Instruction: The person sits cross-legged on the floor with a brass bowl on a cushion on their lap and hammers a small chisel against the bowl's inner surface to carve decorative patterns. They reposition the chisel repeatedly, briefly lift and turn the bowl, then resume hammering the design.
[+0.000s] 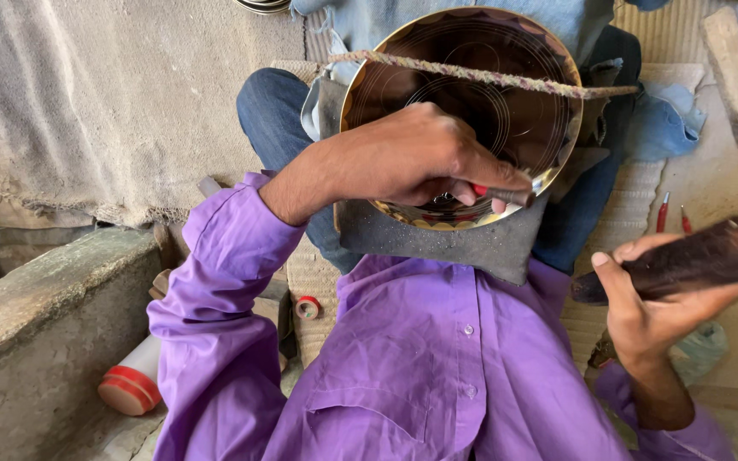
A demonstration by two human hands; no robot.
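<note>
two hands engaged: left hand (424, 158) clamped on red-handled graver (501, 195) at engraved brass plate (506, 94) rim, right hand (651, 307) gripping dark mallet (694, 256); engraving step, next strike likely needs steady aim.

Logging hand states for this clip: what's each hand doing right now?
Left hand: closed on a small tool, tip against the brass plate.
Right hand: closed around a dark stick, held off the plate.

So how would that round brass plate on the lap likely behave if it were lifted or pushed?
The brass plate looks rigid: a polished metal disc with engraved rings, so it probably won't flex. Its glossy face suggests it is slippery. The braided cord across it and the left hand pressing a tool at its lower rim suggest it would slide off the grey pad otherwise.
</note>
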